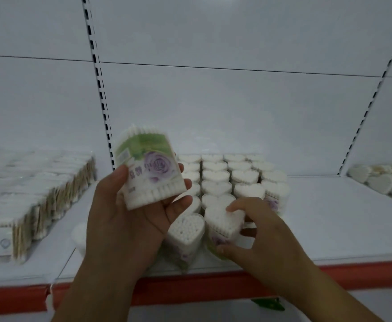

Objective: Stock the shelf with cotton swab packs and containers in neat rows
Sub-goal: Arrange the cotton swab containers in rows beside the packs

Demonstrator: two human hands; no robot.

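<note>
A heart-shaped swab container (151,173) with a rose label is held tilted above the shelf (329,217) in the grip of the left hand (125,219): the thumb is laid along its left side and the fingers are curled round its right side and lower end. A second heart container (223,219) is grasped by the right hand (267,238) near the shelf's front edge, with fingertips laid on its white swab tops and the thumb pressed low on its near side; whether it stands fully on the shelf cannot be told. Just to its left a third container (185,231) is set, leaning toward the red front strip (190,287). Behind both, rows of heart containers (232,177) are packed touching one another back to the rear wall. Flat packs of wooden-stick swabs (34,189) are lined up toward the left end, and another cluster of heart containers (380,180) is seen at the right end. Bare shelf is left between the rows and that cluster, along the front edge.
</note>
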